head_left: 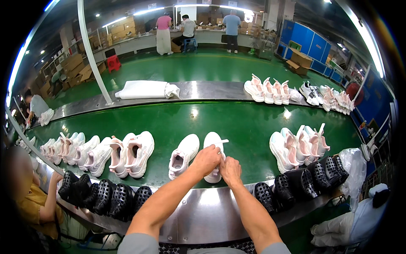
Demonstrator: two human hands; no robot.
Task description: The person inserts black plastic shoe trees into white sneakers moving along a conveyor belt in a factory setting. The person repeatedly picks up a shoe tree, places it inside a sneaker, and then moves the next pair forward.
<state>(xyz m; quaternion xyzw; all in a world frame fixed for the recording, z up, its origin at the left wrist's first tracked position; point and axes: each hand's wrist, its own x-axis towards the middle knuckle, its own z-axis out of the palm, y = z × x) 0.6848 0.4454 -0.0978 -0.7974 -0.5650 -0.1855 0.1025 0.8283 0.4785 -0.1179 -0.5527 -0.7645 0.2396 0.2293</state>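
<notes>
Both my hands are on a white sneaker (212, 138) that lies on the green belt, toe pointing away from me. My left hand (207, 159) has its fingers curled over the shoe's upper near the lacing. At the right side of the opening, my right hand (231, 170) is closed with its fingertips against the shoe. A short white strap end (222, 142) sticks out to the right above my fingers. The shoe's opening is mostly hidden by my hands. Just left of it, untouched, stands a matching white sneaker (185, 155) with a grey-lilac lining.
White-and-pink sneakers stand in a row (127, 156) at left and another group (298, 146) at right. Black perforated shoe-shaped pieces (105, 197) line the metal edge (198, 211). Beyond the belt, a metal ledge (203, 89) holds a white roll (146, 89) and more shoes. People sit at both sides.
</notes>
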